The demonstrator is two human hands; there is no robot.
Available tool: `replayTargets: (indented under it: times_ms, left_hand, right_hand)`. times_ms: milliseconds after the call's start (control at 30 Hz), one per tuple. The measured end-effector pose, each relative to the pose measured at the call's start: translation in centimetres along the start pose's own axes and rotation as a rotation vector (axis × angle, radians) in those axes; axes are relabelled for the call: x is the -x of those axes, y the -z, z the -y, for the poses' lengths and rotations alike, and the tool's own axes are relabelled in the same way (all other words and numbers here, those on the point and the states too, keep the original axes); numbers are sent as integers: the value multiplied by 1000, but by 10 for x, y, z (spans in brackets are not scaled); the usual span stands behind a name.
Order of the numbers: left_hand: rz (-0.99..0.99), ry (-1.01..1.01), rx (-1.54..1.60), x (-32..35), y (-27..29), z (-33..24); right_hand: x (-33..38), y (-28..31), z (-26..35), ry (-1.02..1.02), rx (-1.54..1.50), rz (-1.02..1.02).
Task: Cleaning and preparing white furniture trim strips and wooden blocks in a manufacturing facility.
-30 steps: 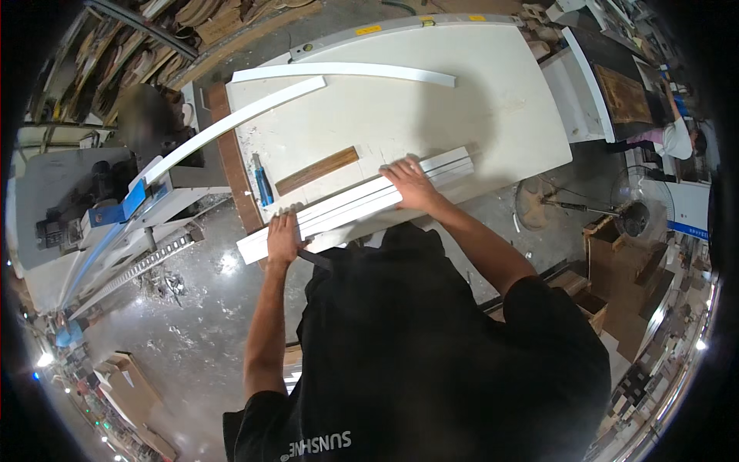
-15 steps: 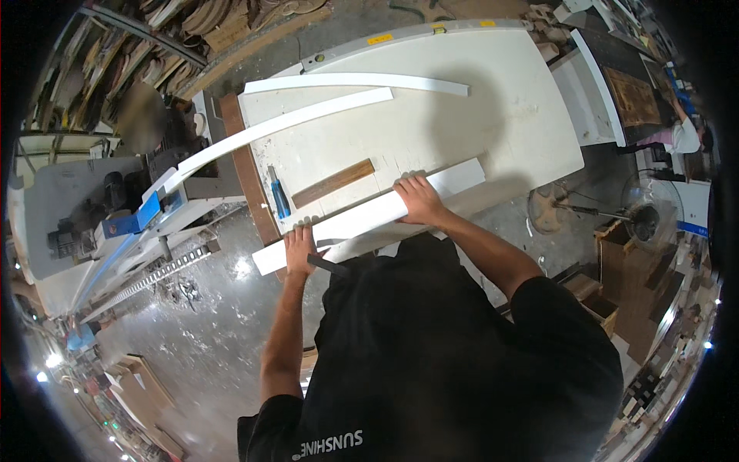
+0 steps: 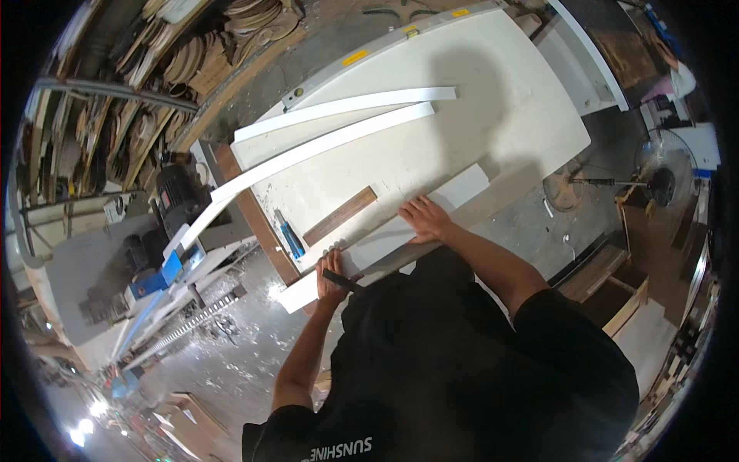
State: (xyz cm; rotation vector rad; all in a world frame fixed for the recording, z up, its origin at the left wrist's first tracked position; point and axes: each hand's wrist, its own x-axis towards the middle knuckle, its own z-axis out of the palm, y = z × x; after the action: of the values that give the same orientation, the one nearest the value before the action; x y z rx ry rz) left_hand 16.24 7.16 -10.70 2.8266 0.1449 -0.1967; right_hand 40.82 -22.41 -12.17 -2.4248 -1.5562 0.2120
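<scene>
A long white board (image 3: 377, 245) lies aslant along the near edge of the pale tabletop (image 3: 531, 115), close to my body. My left hand (image 3: 331, 282) grips it toward its left end, with the fingers over the far edge. Farther right, my right hand (image 3: 426, 219) holds the same board in a similar way; both thumbs are hard to see. Just beyond the board are a brown wooden strip (image 3: 340, 215) and a blue-handled tool, seemingly a utility knife (image 3: 291, 240).
Two long white strips (image 3: 346, 108) lie farther back; the nearer one runs off the table's left side to a machine with a blue part (image 3: 158, 279). A spirit level (image 3: 385, 48) lines the far edge. A fan (image 3: 658, 181) stands right; someone's arm (image 3: 681, 81) shows far right.
The view has turned and shifted slightly. The nearer long white strip now reaches farther right across the table. Both my hands keep their hold on the white board.
</scene>
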Motion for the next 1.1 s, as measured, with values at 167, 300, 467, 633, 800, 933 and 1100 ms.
replayTargets:
  times_ms: [167, 300, 467, 633, 800, 933, 1100]
  left_hand:
    - [-43, -49, -25, -85, 11, 13]
    - [-302, -118, -82, -221, 59, 4]
    - [-97, -157, -400, -328, 79, 40]
    - [133, -95, -251, -388, 72, 30]
    - [-76, -260, -201, -428, 79, 47]
    - [-8, -252, -198, -450, 82, 79]
    - [157, -106, -292, -462, 79, 72]
  right_hand:
    - [-12, 6, 4, -18, -99, 257]
    - [5, -19, -2, -65, -32, 250]
    - [-1, -19, 6, -3, -8, 50]
    - [9, -11, 2, -1, 42, -4]
    - [9, -6, -3, -2, 4, 25]
    - [3, -20, -1, 23, -45, 22]
    - [4, -15, 0, 22, -56, 55]
